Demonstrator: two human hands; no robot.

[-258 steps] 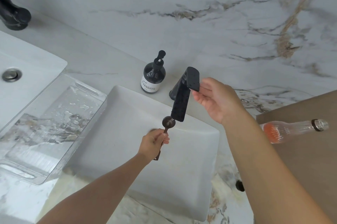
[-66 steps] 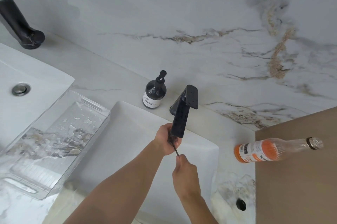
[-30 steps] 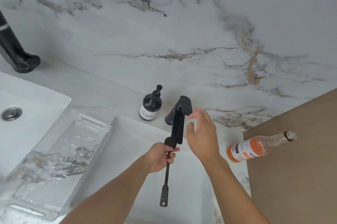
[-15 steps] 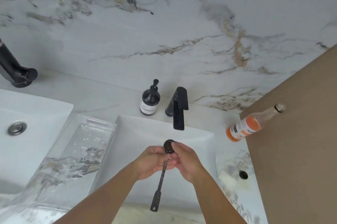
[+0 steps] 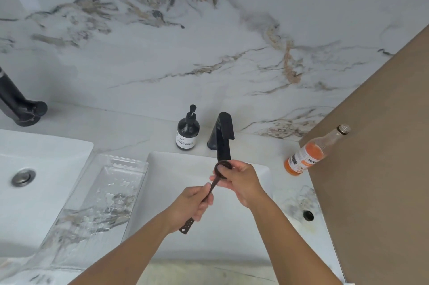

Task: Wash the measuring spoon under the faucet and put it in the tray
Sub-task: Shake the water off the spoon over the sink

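A dark measuring spoon [image 5: 211,188] with a long perforated handle is held over the white sink [image 5: 176,168], its bowl just under the spout of the black faucet [image 5: 222,136]. My left hand [image 5: 190,207] grips the handle near its middle. My right hand [image 5: 240,180] is wrapped around the spoon's bowl, thumb inside it. Whether water runs from the faucet I cannot tell. The clear plastic tray [image 5: 130,163] lies left of the sink, wet, with nothing in it.
A black soap pump bottle [image 5: 187,131] stands behind the sink, left of the faucet. An orange drink bottle [image 5: 308,157] leans at the right by a brown panel [image 5: 383,168]. A second sink [image 5: 46,168] with drain and black faucet [image 5: 16,101] is at far left. A small black cap [image 5: 308,215] lies right of the sink.
The right hand left the faucet handle and came down onto the spoon's bowl. The left hand slid lower along the handle, and the spoon's bowl rose closer to the spout.
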